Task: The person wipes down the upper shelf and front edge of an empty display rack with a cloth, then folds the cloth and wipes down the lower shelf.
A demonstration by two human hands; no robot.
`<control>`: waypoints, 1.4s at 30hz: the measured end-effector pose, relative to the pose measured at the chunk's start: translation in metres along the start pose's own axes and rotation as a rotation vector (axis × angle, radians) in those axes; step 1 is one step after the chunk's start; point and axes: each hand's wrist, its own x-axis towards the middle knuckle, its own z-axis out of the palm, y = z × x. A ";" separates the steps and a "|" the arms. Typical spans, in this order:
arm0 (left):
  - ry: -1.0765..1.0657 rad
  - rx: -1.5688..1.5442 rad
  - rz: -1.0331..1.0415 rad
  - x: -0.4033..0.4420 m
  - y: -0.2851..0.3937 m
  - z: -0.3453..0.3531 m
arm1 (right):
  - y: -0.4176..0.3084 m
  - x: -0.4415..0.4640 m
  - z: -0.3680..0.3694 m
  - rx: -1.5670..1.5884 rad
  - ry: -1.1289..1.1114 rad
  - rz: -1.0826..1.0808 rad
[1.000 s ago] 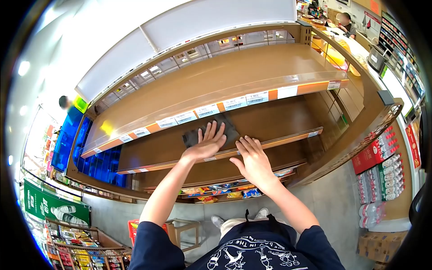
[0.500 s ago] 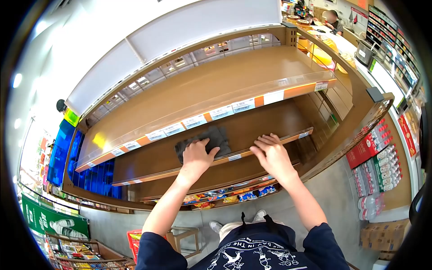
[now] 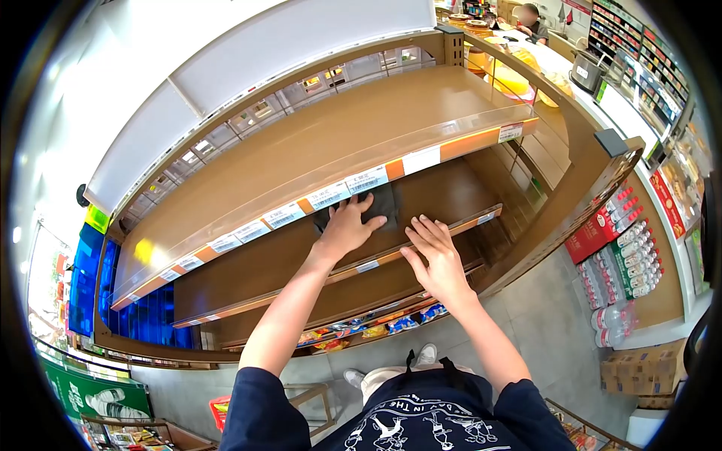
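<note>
My left hand (image 3: 348, 227) reaches under the upper shelf and holds a dark grey cloth (image 3: 384, 204) down against the lower brown shelf (image 3: 248, 272). Its thumb points to the right, and the upper shelf's front edge partly hides the cloth. To the right, my right hand (image 3: 434, 258) has its fingers stretched out and apart, with nothing in it. It is at the lower shelf's front rail (image 3: 368, 266); whether it touches the rail I cannot tell.
The upper shelf (image 3: 301, 143) has a clear front lip and price labels (image 3: 328, 195). Bagged snacks (image 3: 402, 324) lie low down. Bottle packs (image 3: 633, 259) and a cardboard box (image 3: 641, 368) stand at right. A person (image 3: 531, 26) is at the far counter. A stool (image 3: 312, 397) stands below left.
My left hand has pushed the cloth deeper into the shelf, partly beneath the upper shelf's edge. The right hand stays spread near the front rail. The whole view has shifted slightly.
</note>
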 end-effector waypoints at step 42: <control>-0.401 -0.162 0.101 -0.045 0.062 -0.021 | 0.028 0.000 -0.013 -0.072 0.122 0.088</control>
